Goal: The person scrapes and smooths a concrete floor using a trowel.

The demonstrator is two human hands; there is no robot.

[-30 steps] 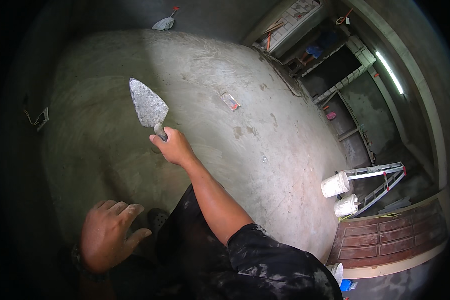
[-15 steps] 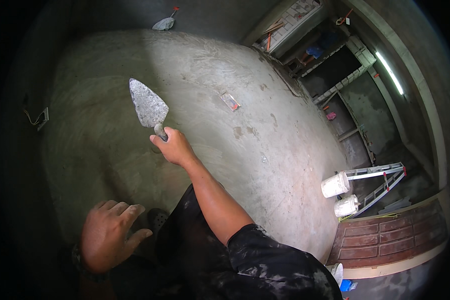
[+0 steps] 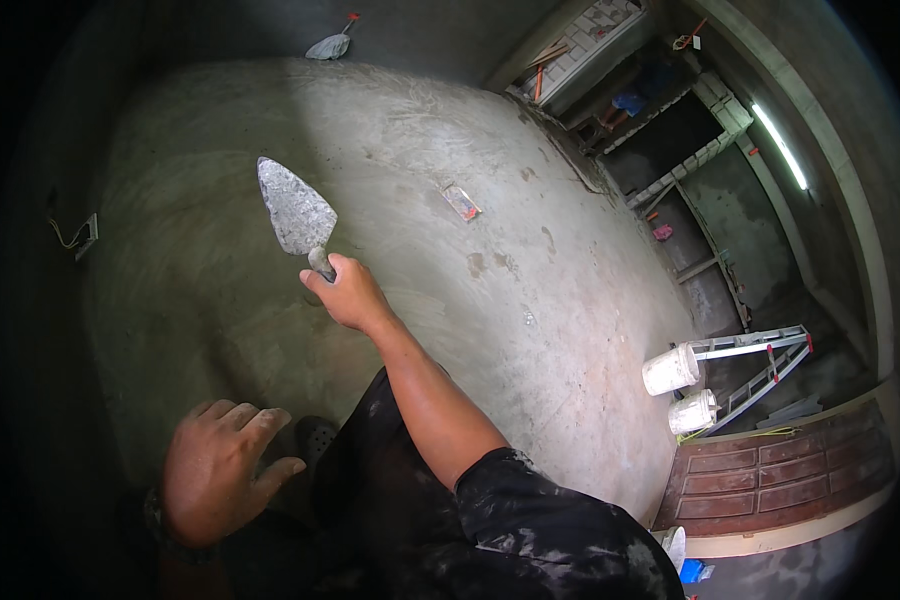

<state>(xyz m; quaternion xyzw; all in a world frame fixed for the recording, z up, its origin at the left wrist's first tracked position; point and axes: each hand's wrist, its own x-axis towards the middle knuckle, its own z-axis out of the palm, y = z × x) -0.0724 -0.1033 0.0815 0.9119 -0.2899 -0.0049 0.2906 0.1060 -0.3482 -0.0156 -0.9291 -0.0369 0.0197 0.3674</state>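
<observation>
My right hand [image 3: 345, 295] grips the short handle of a pointed trowel [image 3: 295, 205]; its grey, mortar-speckled blade is held up over the concrete floor [image 3: 570, 260]. At the lower left, my left hand [image 3: 230, 465] is empty, its fingers apart and loosely bent, with a dark band at the wrist. A flat rectangular tool with a red part [image 3: 460, 203] lies on the floor beyond my right hand. One dark perforated shoe [image 3: 317, 440] shows beside my left hand.
Two white buckets [image 3: 670, 370] stand at the right by an aluminium ladder [image 3: 760, 340], near a brown panelled door [image 3: 770, 470]. A grey bag [image 3: 327, 48] lies by the far wall. Wires hang from a wall box [image 3: 90, 235] at left. A small blue shape [image 3: 630, 103] sits in the far doorway, unclear.
</observation>
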